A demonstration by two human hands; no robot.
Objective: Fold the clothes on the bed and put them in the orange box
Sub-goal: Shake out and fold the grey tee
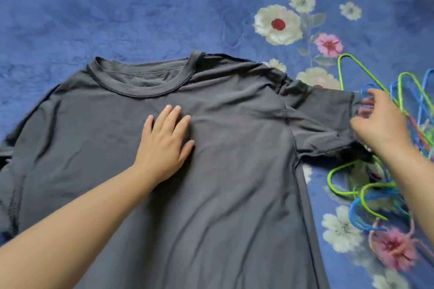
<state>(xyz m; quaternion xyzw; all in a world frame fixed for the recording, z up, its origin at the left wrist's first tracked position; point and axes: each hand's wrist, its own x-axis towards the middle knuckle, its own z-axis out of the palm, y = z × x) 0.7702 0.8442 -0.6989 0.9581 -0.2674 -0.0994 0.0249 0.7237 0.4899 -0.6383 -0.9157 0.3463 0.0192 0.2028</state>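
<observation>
Left hand (164, 141) flat, fingers straight, pressing shirt (211, 195) mid-bed; right hand (380, 124) fingers curled at sleeve (317, 115) hem by hangers (375, 190); fold sleeve inward, keep chest pinned

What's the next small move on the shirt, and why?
Probably fold the right sleeve inward over the chest. The shirt lies flat and unfolded on the bed, the left hand presses its chest flat, and the right hand is at the sleeve's cuff, just beside the hangers.
</observation>
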